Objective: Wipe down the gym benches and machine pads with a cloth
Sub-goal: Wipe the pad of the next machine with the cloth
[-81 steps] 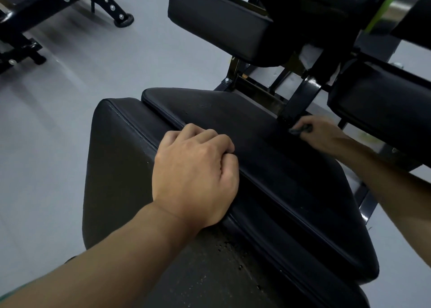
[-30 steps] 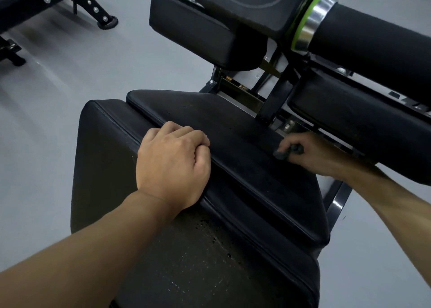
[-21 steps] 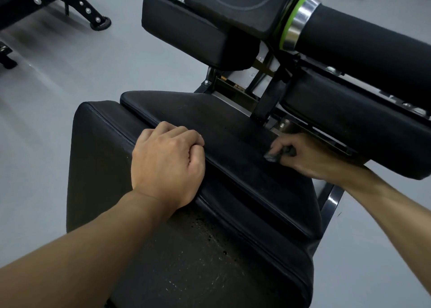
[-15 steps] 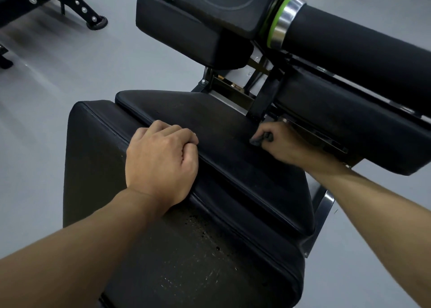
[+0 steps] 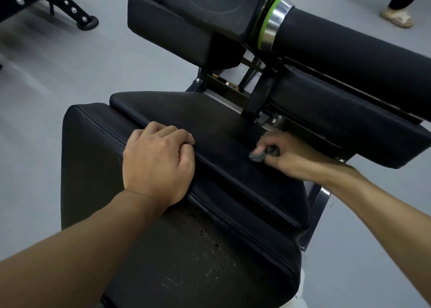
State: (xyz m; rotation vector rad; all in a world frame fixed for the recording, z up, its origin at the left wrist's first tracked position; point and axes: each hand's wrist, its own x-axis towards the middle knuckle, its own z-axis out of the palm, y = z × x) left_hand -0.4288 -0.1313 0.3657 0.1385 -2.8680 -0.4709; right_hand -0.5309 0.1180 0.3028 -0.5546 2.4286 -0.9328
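Head view: looks down over a black gym machine, both bare forearms reaching in from the bottom edge.
Left hand (image 5: 158, 165): fingers curled together into a fist, holding nothing; rests knuckles-up on the ridge where the seat pad meets the lower pad.
Right hand (image 5: 291, 158): fingers and thumb clamped on a cloth, pressed down against the seat pad near its far right edge.
Cloth (image 5: 258, 156): small, dark grey, bunched; sticks out of the right hand's grip and touches the seat pad.
Seat pad (image 5: 198, 116): black, flat, stitched along its edge; fine dust across the top.
Lower pad (image 5: 93, 158): black, slopes toward the camera; scuffed and flecked with pale specks near the bottom.
Roller (image 5: 354, 53): thick black cylinder above the right hand, with a green ring (image 5: 263, 25) and a chrome collar (image 5: 275, 20) at its left end.
Side pads: one (image 5: 172, 32) upper left of the roller, one (image 5: 345, 123) beneath the roller, just beyond the right hand.
Floor (image 5: 46, 79): plain grey.
Upper left: black metal frame (image 5: 70, 9) with bolts.
Upper right: a person's tan shoe (image 5: 396, 18) on the floor.
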